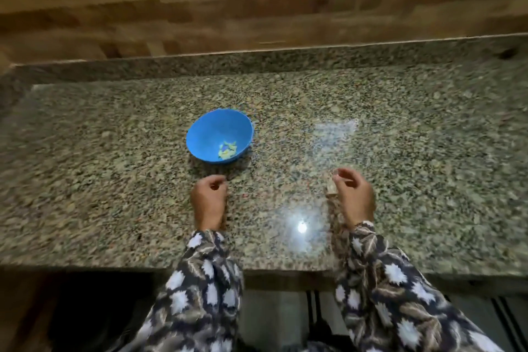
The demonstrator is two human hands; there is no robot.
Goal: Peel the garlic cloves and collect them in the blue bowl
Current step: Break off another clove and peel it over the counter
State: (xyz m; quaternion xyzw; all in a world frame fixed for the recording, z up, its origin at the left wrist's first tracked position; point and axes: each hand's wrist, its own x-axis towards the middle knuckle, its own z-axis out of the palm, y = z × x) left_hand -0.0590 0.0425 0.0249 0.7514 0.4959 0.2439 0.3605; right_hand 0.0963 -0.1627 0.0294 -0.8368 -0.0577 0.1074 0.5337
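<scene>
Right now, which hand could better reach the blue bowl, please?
Probably the left hand: it lies just before the round blue plastic bowl; the right hand, pinching a pale piece, is farther.

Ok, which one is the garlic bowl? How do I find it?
Look at the big speckled granite counter. Just beyond the left hand sits the blue bowl. It is the only bright blue thing there, with pale garlic pieces inside.

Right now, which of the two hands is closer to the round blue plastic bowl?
The left hand, close to the near side of the blue bowl. The right hand is farther off to the side and pinches a small pale piece.
</scene>
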